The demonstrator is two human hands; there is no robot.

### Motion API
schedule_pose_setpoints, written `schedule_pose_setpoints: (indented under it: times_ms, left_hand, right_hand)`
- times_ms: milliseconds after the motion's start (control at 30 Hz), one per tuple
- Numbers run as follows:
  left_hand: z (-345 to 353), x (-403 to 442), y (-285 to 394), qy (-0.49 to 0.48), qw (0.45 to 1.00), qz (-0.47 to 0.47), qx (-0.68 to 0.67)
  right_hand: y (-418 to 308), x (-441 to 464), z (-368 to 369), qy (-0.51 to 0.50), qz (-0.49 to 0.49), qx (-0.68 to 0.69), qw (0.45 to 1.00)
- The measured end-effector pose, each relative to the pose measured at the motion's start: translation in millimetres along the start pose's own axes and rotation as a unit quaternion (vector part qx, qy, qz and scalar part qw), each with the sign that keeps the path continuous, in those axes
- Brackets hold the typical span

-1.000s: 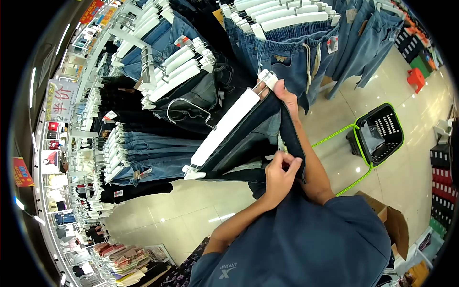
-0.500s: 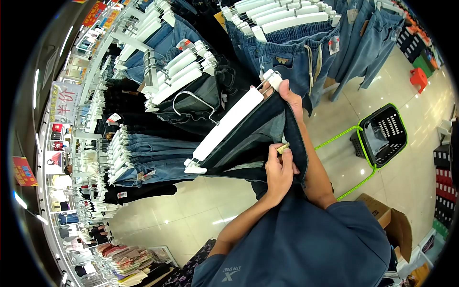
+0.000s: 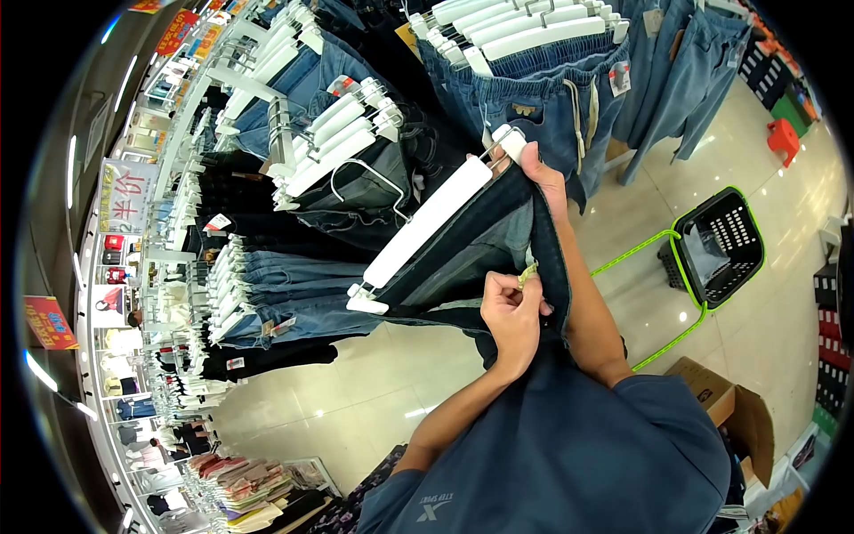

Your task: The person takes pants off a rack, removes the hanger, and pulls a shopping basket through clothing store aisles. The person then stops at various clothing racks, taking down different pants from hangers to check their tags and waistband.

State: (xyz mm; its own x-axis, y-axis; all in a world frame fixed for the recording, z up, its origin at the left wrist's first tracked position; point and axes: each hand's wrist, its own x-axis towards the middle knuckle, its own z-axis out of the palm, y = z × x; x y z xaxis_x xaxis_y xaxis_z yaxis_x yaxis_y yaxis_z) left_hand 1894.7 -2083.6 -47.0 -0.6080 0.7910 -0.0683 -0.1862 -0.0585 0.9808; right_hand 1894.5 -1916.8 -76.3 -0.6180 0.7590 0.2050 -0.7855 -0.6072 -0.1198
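A pair of dark jeans (image 3: 454, 267) hangs from a white clip hanger (image 3: 427, 222) with a metal hook, its waistband spread so the inside shows. My right hand (image 3: 544, 178) is closed round the waistband at the hanger's upper clip, thumb on the near side. Inside the waist opening, my left hand (image 3: 513, 320) pinches a small, crumpled yellowish tag (image 3: 528, 272) between thumb and fingers. Any writing on the tag is too small to read. The hanger's other clip (image 3: 365, 301) grips the far end of the waistband.
Racks hold folded-over jeans (image 3: 294, 280) on the left and drawstring jeans (image 3: 543, 98) ahead. A black basket (image 3: 719, 249) with a green rim and handle stands on the tiled floor to the right. Close by are an open cardboard box (image 3: 712, 392) and a red stool (image 3: 783, 142).
My left hand has shifted slightly left, and more of the yellowish tag now sticks up above its fingers. My right hand keeps its grip at the hanger's clip.
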Motion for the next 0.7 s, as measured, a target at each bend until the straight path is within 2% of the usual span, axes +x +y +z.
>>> schedule_pose_setpoints:
  times_ms: [200, 333, 467, 500, 533, 600, 667, 700]
  left_hand:
    - [2.4, -1.7, 2.6, 0.04, 0.999, 0.023, -0.009]
    - [-2.2, -1.1, -0.7, 0.038, 0.999, 0.018, -0.015]
    - [-6.1, -2.2, 3.3, 0.045, 0.999, -0.008, 0.007]
    - [-8.0, -3.2, 5.2, 0.05, 0.998, -0.017, 0.018]
    - [-12.8, -4.1, 3.3, 0.043, 0.999, -0.006, 0.02]
    - [-23.0, -7.5, 6.0, 0.03, 0.998, -0.004, 0.059]
    - [-40.0, -12.7, 3.1, 0.06, 0.994, 0.042, 0.081]
    - [-53.4, -15.4, -1.3, 0.083, 0.981, 0.105, 0.142]
  right_hand:
    - [-2.8, -6.1, 13.2, 0.014, -0.035, -0.058, 0.998]
    - [0.7, -8.5, 19.1, 0.073, -0.037, -0.052, 0.995]
    - [-2.3, -9.9, 8.5, 0.017, -0.023, -0.043, 0.999]
    - [-6.8, -8.2, 13.7, -0.032, -0.027, -0.052, 0.998]
    - [-1.4, -13.1, 22.3, 0.06, -0.047, -0.07, 0.995]
    - [-3.1, -17.0, 28.9, 0.055, -0.051, -0.069, 0.995]
    - [-5.6, -18.9, 27.5, 0.055, -0.064, -0.072, 0.994]
    - [-8.8, -21.0, 34.5, 0.039, -0.08, -0.079, 0.993]
